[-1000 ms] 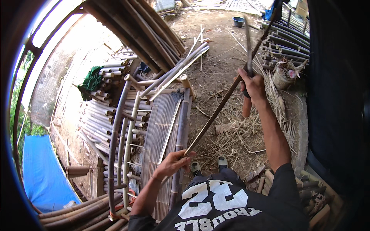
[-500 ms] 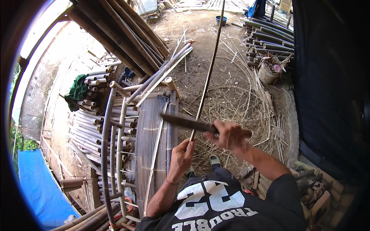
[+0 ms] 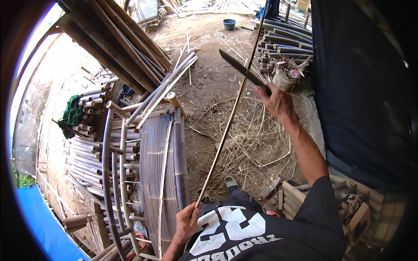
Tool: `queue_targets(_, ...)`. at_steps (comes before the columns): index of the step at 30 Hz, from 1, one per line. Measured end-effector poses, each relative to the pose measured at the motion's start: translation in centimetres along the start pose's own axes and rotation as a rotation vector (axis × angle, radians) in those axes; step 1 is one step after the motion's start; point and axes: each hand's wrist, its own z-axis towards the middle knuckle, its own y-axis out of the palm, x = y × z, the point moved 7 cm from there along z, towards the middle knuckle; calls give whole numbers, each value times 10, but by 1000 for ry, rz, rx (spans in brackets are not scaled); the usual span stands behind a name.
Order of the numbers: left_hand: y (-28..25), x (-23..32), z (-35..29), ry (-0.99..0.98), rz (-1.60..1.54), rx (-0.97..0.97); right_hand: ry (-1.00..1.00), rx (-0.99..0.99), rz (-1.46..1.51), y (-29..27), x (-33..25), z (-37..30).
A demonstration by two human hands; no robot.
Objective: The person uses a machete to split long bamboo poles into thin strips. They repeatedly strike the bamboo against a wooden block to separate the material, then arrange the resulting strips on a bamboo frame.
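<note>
A long thin bamboo strip (image 3: pixel 227 126) slants up and away from my body to the upper right. My left hand (image 3: pixel 188 221) is closed around its near end, close to my shirt. My right hand (image 3: pixel 278 101), arm stretched forward, grips the handle of a large dark-bladed knife (image 3: pixel 238 65). The blade crosses the strip far along its length and points up to the left. Whether the edge touches the strip I cannot tell. Left of the strip stands a bamboo bench (image 3: pixel 150 174) with a slatted top, and a pale split strip (image 3: pixel 164 182) lies along it.
Thin shavings (image 3: pixel 257 143) litter the dirt floor ahead. Stacked bamboo poles (image 3: pixel 87 152) lie at left, with thick poles (image 3: pixel 117 43) leaning above. More green poles (image 3: pixel 287 41) are piled far right, near a planter (image 3: pixel 285 76). A dark sheet (image 3: pixel 357 108) hangs at right.
My right hand has carried the knife forward and right, far along the strip. My left hand has drawn back toward my body with the strip's near end. The view has shifted slightly.
</note>
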Motion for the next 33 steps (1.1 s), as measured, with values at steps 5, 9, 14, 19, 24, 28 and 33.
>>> queue_targets(5, -8, -31, -17, -105, -130, -8, -47, 5, -44, -13, 0, 6)
queue_targets(9, -20, -26, -11, -118, -18, 43, -649, 16, -92, 6, -46, -31)
queue_targets(14, -24, -49, -17, -126, -97, 57, 236, 60, -89, -34, 62, 34)
queue_targets(19, 1, 10, 29, -1, -358, -28, -44, 144, 16, -24, 6, -20)
queue_targets(24, 18, 72, 98, -99, -594, -137, -339, -27, 190, 41, -102, -122)
queue_targets(28, 20, 85, 109, -130, -574, -169, -583, 187, 204, 55, -140, -158)
queue_targets(33, 20, 86, 86, -17, -510, -152, -244, -16, 274, 60, -107, -126)
